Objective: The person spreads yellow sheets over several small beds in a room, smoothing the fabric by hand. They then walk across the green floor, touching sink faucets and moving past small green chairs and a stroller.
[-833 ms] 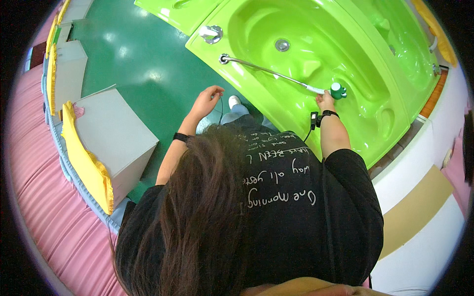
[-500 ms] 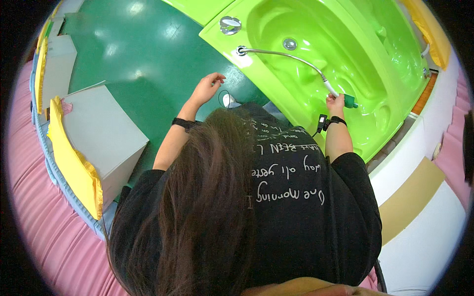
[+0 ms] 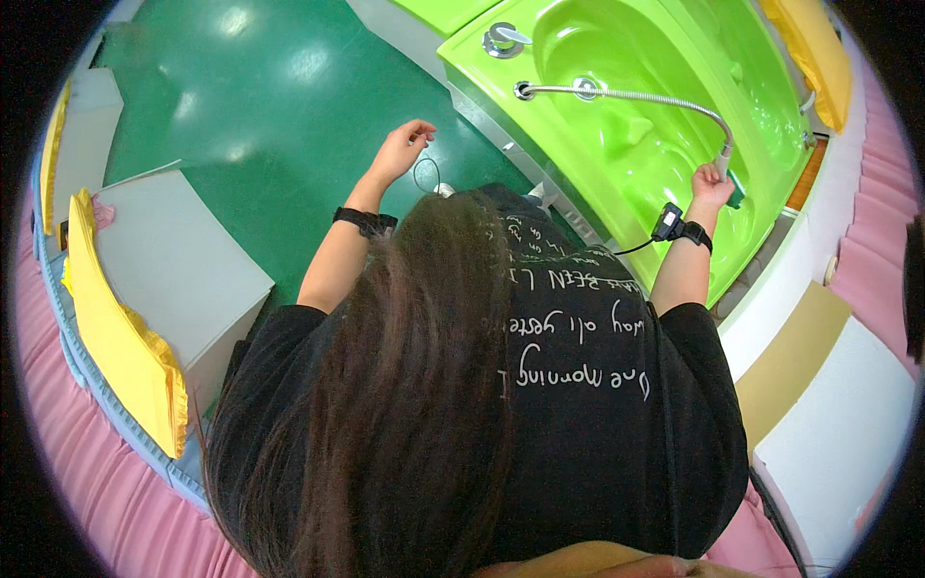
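Note:
My right hand (image 3: 711, 187) is closed around the hand shower (image 3: 723, 162) over the bright green wash tub (image 3: 469, 50). Its handle is white, and the dark green head (image 3: 736, 190) shows partly beside my fingers. From a collar in the tub's rim, a metal hose (image 3: 655, 97) arches across the basin to the handle. I see no water coming out. My left hand (image 3: 405, 146) hangs over the green floor at my left, empty, with its fingers loosely bent and apart. Both wrists wear black bands.
A chrome tap lever (image 3: 504, 39) sits on the tub's rim near a drain (image 3: 586, 87) in the basin. At my left stands a pale grey box-shaped unit (image 3: 183, 250) with a yellow cushion (image 3: 123, 332). Pink upholstery (image 3: 882, 260) lines the right side.
My right hand has moved right with the hand shower, and the hose now arches further across the tub. The tub has shifted right in the picture. My left hand keeps its pose.

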